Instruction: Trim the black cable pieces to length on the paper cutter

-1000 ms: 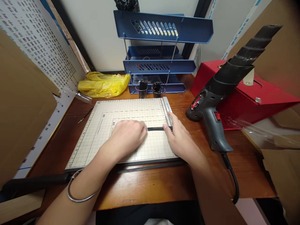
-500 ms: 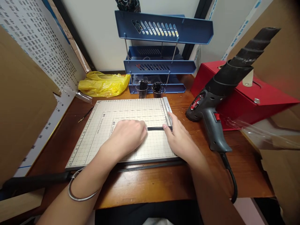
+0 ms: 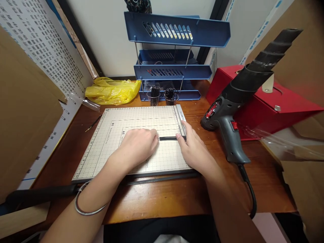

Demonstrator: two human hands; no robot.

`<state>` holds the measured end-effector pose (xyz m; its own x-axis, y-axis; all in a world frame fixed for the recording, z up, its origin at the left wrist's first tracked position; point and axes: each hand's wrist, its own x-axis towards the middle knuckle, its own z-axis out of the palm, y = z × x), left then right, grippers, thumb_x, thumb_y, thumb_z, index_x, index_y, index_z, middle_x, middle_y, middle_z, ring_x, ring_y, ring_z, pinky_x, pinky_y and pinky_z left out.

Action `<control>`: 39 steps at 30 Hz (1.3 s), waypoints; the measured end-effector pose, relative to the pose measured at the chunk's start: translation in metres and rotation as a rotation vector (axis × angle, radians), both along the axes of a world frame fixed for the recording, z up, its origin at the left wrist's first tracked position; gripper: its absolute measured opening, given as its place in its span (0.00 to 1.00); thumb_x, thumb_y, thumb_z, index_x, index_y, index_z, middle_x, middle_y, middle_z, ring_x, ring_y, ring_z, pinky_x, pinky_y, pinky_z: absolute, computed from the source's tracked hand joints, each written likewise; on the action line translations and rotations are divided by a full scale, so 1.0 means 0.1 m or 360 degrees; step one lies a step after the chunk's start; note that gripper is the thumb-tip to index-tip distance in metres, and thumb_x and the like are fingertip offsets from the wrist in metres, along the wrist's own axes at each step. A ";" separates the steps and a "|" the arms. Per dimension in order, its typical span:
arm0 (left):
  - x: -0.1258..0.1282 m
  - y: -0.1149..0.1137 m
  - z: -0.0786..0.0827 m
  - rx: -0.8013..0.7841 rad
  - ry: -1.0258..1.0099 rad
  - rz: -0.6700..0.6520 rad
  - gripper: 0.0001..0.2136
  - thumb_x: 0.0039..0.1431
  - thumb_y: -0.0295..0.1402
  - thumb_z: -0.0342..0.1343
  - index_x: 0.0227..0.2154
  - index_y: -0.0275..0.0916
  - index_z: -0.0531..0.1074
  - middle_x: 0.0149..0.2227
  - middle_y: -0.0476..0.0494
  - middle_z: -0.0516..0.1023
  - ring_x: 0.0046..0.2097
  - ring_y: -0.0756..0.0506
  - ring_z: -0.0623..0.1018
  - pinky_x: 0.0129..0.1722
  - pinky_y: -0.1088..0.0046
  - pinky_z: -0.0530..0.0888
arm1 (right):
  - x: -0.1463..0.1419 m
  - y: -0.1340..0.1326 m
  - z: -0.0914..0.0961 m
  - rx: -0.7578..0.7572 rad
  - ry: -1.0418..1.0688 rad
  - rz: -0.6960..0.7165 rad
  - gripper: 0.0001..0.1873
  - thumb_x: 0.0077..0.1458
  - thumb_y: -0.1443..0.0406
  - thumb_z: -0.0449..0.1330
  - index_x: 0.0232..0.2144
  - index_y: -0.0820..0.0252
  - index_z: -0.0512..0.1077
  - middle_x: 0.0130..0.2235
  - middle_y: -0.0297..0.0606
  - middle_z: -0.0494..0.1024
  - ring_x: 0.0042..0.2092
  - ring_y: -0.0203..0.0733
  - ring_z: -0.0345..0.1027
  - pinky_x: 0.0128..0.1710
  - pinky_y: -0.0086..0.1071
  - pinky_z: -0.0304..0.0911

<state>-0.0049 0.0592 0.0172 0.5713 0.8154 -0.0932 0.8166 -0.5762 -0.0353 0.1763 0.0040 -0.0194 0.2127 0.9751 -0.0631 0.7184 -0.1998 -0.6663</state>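
Observation:
A thin bundle of black wires (image 3: 168, 138) lies across the gridded bed of a paper trimmer (image 3: 167, 160), with lighter tips at its left end. My left hand (image 3: 139, 141) is closed in a loose fist at that end, its curled fingers turned away from view. At the other end, my right hand (image 3: 193, 148) grips the wires, thumb on top, beside the trimmer's right edge strip. Its other fingers reach over that edge and are partly hidden. The trimmer's black handle (image 3: 45, 192) sticks out at the lower left, its arm running along the front edge.
Two clear cups (image 3: 153, 100) of black wires stand behind the trimmer, before a blue tiered rack (image 3: 174, 72). A yellow plastic bag (image 3: 113, 91) and a loose wire (image 3: 93, 123) lie left. At right, a heat gun (image 3: 234, 98) stands by a red box (image 3: 291, 116), cord trailing frontward.

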 end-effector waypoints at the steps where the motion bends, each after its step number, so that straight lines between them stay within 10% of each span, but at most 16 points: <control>1: 0.00 0.00 0.00 0.0000 -0.0003 -0.0002 0.18 0.71 0.36 0.40 0.34 0.39 0.75 0.33 0.39 0.83 0.35 0.37 0.82 0.31 0.65 0.67 | 0.00 0.00 0.00 0.0002 -0.0003 -0.0001 0.32 0.68 0.57 0.44 0.70 0.61 0.51 0.69 0.49 0.61 0.68 0.59 0.56 0.65 0.56 0.55; 39: -0.03 -0.03 0.03 -0.0029 -0.0057 -0.0026 0.16 0.68 0.35 0.42 0.31 0.42 0.74 0.32 0.43 0.82 0.33 0.38 0.80 0.29 0.65 0.61 | 0.01 0.02 -0.03 -0.0005 -0.0014 -0.0011 0.33 0.68 0.57 0.44 0.71 0.61 0.50 0.70 0.49 0.60 0.69 0.58 0.54 0.67 0.56 0.53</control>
